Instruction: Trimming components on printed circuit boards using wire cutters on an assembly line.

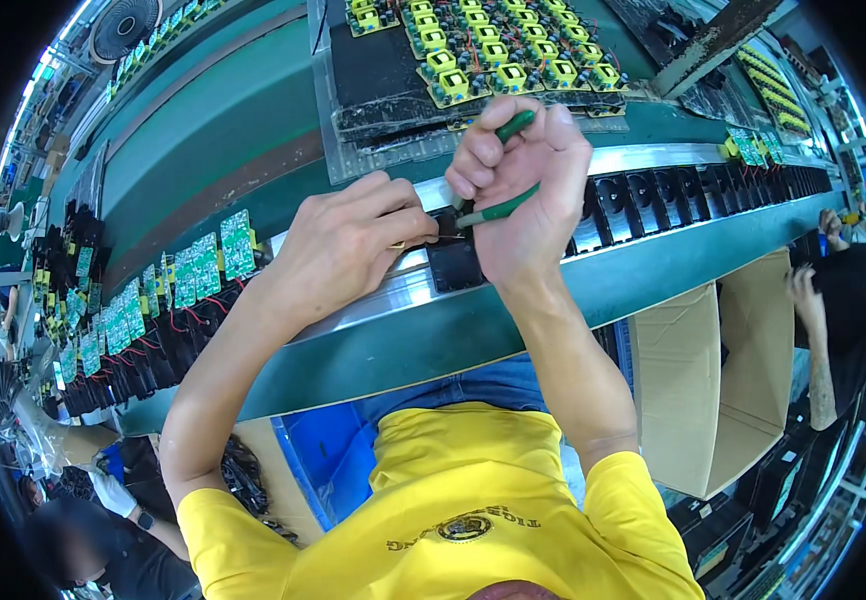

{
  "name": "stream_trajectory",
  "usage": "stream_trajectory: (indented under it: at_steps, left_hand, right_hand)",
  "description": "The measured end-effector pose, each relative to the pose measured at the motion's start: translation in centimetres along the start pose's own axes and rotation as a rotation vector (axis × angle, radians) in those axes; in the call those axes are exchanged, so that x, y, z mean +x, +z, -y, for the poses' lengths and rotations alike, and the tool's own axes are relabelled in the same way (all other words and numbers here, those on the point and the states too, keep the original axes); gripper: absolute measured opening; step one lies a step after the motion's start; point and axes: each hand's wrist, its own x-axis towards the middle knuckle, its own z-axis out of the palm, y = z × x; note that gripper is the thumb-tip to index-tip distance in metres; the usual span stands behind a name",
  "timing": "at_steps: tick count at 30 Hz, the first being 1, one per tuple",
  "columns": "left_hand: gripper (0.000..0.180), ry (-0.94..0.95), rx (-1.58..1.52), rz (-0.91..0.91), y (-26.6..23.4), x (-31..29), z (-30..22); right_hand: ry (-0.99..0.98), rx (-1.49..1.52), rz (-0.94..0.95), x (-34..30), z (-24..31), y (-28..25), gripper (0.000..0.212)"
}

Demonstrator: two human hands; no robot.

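Note:
My right hand (543, 185) is closed around a pair of green-handled pliers (506, 207). One handle pokes up between the fingers, and the jaws point left toward my left fingertips. My left hand (338, 245) is closed, its thumb and fingers pinched at the edge of a black plastic case (456, 266) on the metal rail. The plier tips are at the upper part of this case, where fingers and shadow hide the details. Further right along the rail stands a row of similar black cases (643, 205).
Green circuit boards (195, 272) with red wires line the rail at left. Beyond it, a black tray (378, 85) bears rows of yellow transformer boards (508, 75). A cardboard box (673, 385) and blue bin (323, 455) sit below the bench edge. Other people work at both sides.

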Motion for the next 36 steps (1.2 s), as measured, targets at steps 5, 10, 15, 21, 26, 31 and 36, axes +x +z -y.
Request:
stream_trajectory:
  at_steps: [5,10,15,21,26,31,36]
  left_hand:
    - [0.010,0.061,-0.002,-0.050,0.5,0.4,0.3]
    - [0.010,0.039,-0.019,-0.043,0.3,0.9,-0.4]
    - [0.009,0.001,0.009,-0.042,-0.3,1.0,-1.1]
    - [0.011,-0.174,0.017,0.031,-1.0,0.4,-3.4]
    - [0.017,-0.235,-0.076,-0.091,-0.2,0.6,-3.3]
    - [0.010,-0.270,-0.085,-0.118,0.9,0.9,-3.5]
    - [0.004,-0.297,-0.043,-0.146,1.6,1.4,-3.5]
  right_hand:
    - [0.043,-0.137,-0.003,0.4,-1.5,0.2,0.039]
    - [0.014,-0.154,0.190,0.7,-2.1,-1.7,0.031]
    - [-0.042,-0.221,0.175,0.6,-1.6,-1.1,0.023]
    - [-0.168,-0.529,0.138,-2.9,4.9,1.9,0.049]
    - [-0.371,-1.531,0.353,-7.7,8.3,-1.3,0.038]
    - [-0.466,-1.983,0.400,-9.2,6.4,-3.3,0.023]
    - [-0.487,-1.995,0.330,-9.3,5.6,-3.6,0.017]
